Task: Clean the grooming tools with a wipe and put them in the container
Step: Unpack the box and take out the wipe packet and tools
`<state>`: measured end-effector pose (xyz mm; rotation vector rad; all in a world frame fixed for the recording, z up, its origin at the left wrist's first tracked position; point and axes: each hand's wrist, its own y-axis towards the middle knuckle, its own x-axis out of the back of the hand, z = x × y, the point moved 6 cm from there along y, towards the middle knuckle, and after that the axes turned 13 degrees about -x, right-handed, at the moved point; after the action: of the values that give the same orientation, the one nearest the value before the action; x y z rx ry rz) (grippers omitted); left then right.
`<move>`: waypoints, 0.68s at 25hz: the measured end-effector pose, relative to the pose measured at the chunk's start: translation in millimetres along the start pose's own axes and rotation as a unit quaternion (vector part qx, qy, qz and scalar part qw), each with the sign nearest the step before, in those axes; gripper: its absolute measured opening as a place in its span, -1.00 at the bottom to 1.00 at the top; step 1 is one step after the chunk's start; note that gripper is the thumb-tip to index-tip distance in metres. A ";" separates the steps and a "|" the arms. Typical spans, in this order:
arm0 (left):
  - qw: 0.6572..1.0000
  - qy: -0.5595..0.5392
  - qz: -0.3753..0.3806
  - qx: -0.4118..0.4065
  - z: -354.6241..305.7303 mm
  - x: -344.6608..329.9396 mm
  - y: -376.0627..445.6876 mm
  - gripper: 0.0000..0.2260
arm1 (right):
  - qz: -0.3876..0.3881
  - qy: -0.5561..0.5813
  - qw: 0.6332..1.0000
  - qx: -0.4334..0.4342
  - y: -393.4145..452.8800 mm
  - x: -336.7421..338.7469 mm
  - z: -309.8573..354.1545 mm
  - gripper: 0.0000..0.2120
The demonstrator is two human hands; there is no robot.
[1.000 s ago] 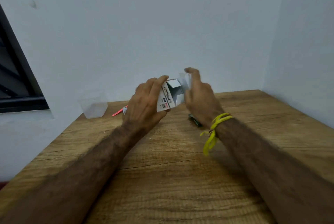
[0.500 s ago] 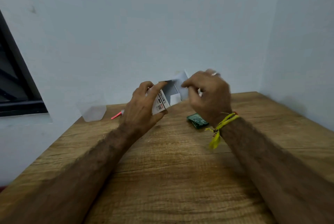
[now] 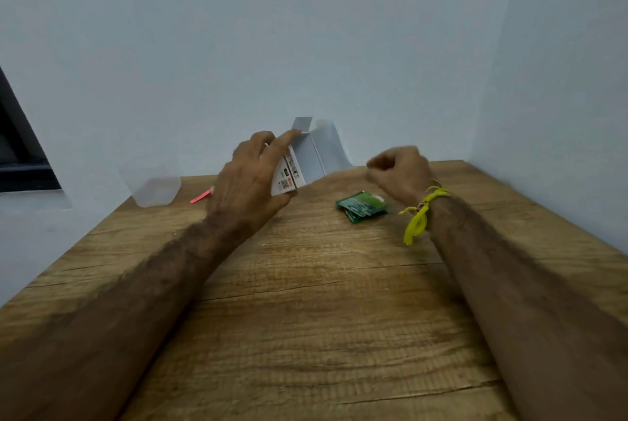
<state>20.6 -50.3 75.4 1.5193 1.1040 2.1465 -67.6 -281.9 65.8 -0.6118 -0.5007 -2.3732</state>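
Now | box [image 3: 307, 162] in left hand [image 3: 249, 183] fingers [image 3: 283, 145] | right hand [image 3: 399, 169] apart

I read this as a plain domestic or rented room rather than a workshop: a wood-grain table [image 3: 323, 301] is pushed into a corner of bare, pale painted walls [image 3: 306, 47], with a dark window frame [image 3: 20, 149] at left. I see only small household items on it: a clear plastic container [image 3: 154, 188] and a green sachet [image 3: 362, 206].
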 end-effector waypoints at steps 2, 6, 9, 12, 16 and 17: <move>1.000 0.010 0.010 -0.023 -6.0 -4.1 -1.8 -0.16 | 0.102 -0.138 0.983 -0.064 5.2 -14.8 -21.6 -0.35; 1.000 0.000 0.001 -0.018 -5.9 -5.1 -2.6 -0.17 | 0.161 -0.242 0.956 -0.047 5.1 -32.2 -25.1 -0.07; 1.000 -0.006 0.005 -0.016 -6.6 -5.9 -3.6 -0.16 | 0.151 -0.209 0.966 -0.033 6.8 -33.0 -24.8 -0.15; 1.000 -0.012 0.009 -0.005 -6.5 -6.2 -3.4 -0.17 | 0.116 -0.126 0.985 -0.035 13.3 -26.3 -26.3 -0.22; 1.000 -0.018 0.016 0.004 -7.7 -7.0 -4.2 -0.18 | 0.070 -0.055 0.995 -0.036 19.3 -23.5 -28.1 -0.55; 1.000 -0.014 0.016 0.003 -8.0 -6.3 -3.8 -0.18 | 0.049 -0.031 0.997 -0.041 21.3 -18.6 -24.8 -0.68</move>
<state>15.2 -55.0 67.2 1.5759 1.0853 2.1372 -48.1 -300.6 39.6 -0.7315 -0.3916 -2.2963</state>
